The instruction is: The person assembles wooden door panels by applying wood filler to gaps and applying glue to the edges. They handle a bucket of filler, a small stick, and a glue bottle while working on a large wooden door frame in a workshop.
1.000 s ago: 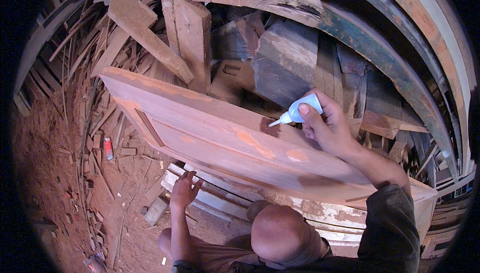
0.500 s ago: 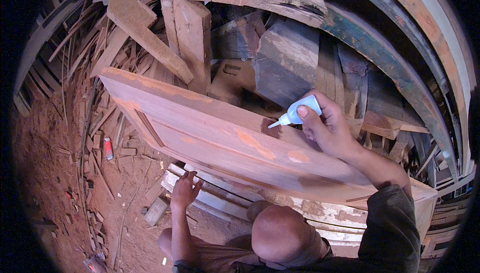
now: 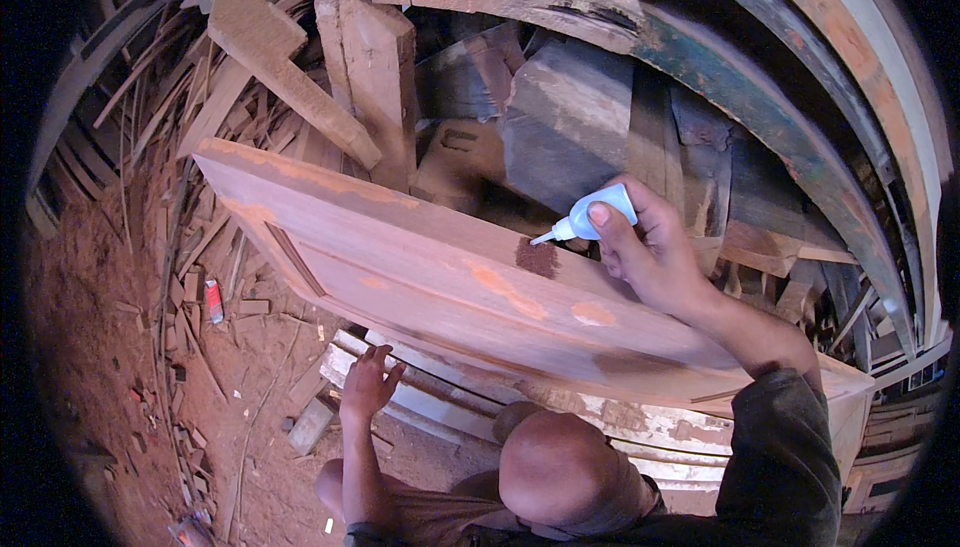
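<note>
My right hand (image 3: 655, 252) is closed around a small pale-blue squeeze bottle (image 3: 605, 212) with a thin nozzle. The nozzle tip points left and down, at the upper edge of a dark brown patch (image 3: 537, 258). That patch lies on the top edge of a wooden panel (image 3: 450, 252) standing on its side, with a recessed frame and orange smears on its face. My left hand (image 3: 372, 382) holds nothing, its fingers apart, resting by the end of a white-painted slatted wooden piece (image 3: 440, 412) below the panel.
Behind the panel lie stacked timber blocks (image 3: 570, 112), an angled plank (image 3: 290, 77) and long curved-looking boards (image 3: 750, 117). Wood scraps cover the reddish dirt floor (image 3: 90, 317) at left, where a red-and-white tube (image 3: 213, 302) lies. My bent knee (image 3: 565, 467) appears at the bottom.
The bottle's nozzle has shifted slightly up and left, from over the dark patch to its upper edge. My left hand stays in place.
</note>
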Motion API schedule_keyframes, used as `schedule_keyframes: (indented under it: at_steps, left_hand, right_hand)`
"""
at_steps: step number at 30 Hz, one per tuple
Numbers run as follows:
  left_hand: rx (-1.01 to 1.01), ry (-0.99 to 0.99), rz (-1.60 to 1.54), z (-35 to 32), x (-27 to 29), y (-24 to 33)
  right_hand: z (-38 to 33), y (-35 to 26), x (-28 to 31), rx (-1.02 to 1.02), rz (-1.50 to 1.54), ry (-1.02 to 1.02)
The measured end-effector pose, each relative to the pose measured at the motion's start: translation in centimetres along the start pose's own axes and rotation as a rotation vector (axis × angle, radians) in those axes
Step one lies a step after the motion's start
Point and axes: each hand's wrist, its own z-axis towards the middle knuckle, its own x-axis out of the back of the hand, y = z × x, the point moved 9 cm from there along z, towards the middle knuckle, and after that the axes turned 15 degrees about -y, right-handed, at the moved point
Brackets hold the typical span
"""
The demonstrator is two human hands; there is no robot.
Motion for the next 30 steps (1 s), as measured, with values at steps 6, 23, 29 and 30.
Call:
schedule_keyframes:
  at_steps: [6,23,29,30]
  left_hand:
    - [0.015,-0.035,-0.007,0.28,-0.55,-0.37]
    - [0.003,-0.034,-0.004,0.24,-0.78,-0.59]
    - [0.019,-0.044,0.004,0.19,-0.83,-0.32]
    - [0.021,-0.046,0.004,0.25,-0.88,-0.33]
  right_hand:
    - [0.08,-0.39,0.08,0.04,-0.071,0.01]
    - [0.27,-0.47,-0.05,0.056,-0.095,0.023]
    - [0.07,-0.35,-0.07,0.039,-0.08,0.001]
    - [-0.03,-0.24,0.04,0.023,-0.039,0.016]
